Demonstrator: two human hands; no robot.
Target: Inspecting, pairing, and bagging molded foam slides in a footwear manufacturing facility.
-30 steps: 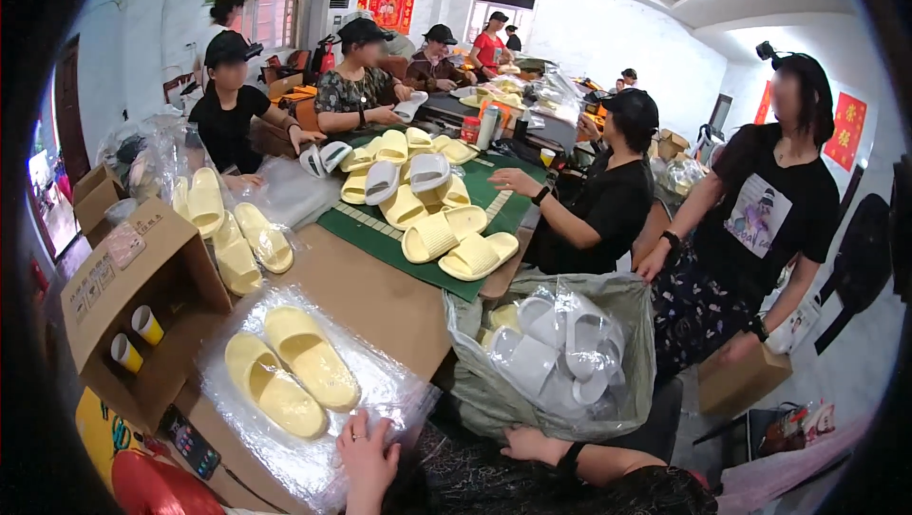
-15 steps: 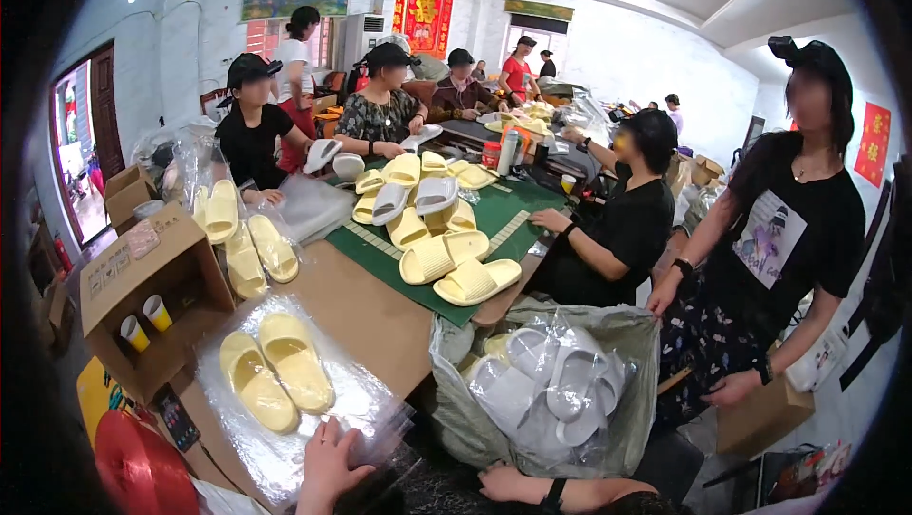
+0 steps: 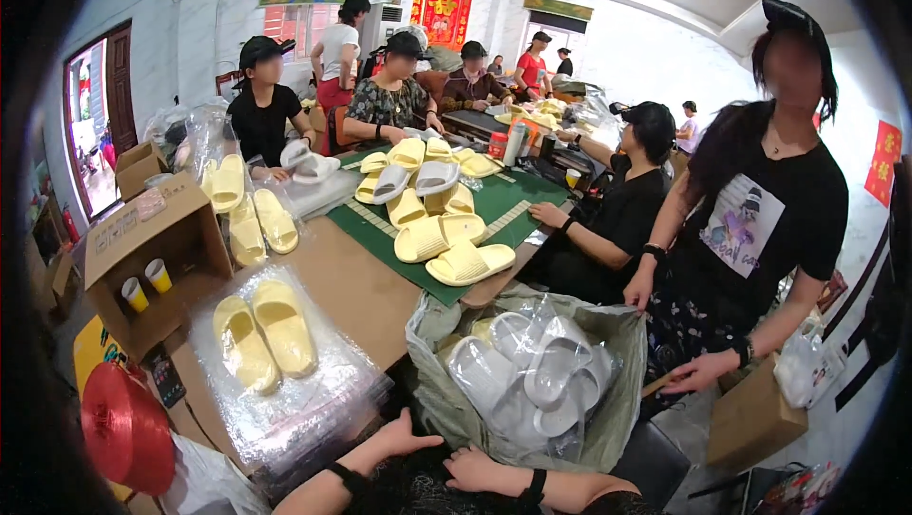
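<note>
Two yellow slides (image 3: 285, 330): side by side on your L, atop a stack of clear plastic bags (image 3: 328, 396) on the brown worktop (image 3: 356, 277) (in or on the top bag, can't tell which).
L hand (image 3: 404, 438): thumb spread away from the fingers, nothing visible in it; btwn the bag stack and the sack, well off the yellow pair.
R hand (image 3: 475, 468): fingers loosely bent at the sack's near edge, close to your L hand; can't tell if they pinch the plastic.
Woven sack (image 3: 622, 349): grey-green, mouth open, right in front of you, holding grey slides (image 3: 562, 363) in clear wraps, w/ a bit of yellow at the far L.
Standing co-worker (image 3: 769, 182): on your R, one hand at the sack rim, other hand low beside it.
Green mat (image 3: 366, 247): farther up the worktop, w/ a heap of yellow & grey slides (image 3: 437, 178) on it.
Cardboard box (image 3: 157, 220): far L, open side facing you, two paper cups (image 3: 134, 295) inside.
Red spool (image 3: 119, 425): nr the box, lower L.
</note>
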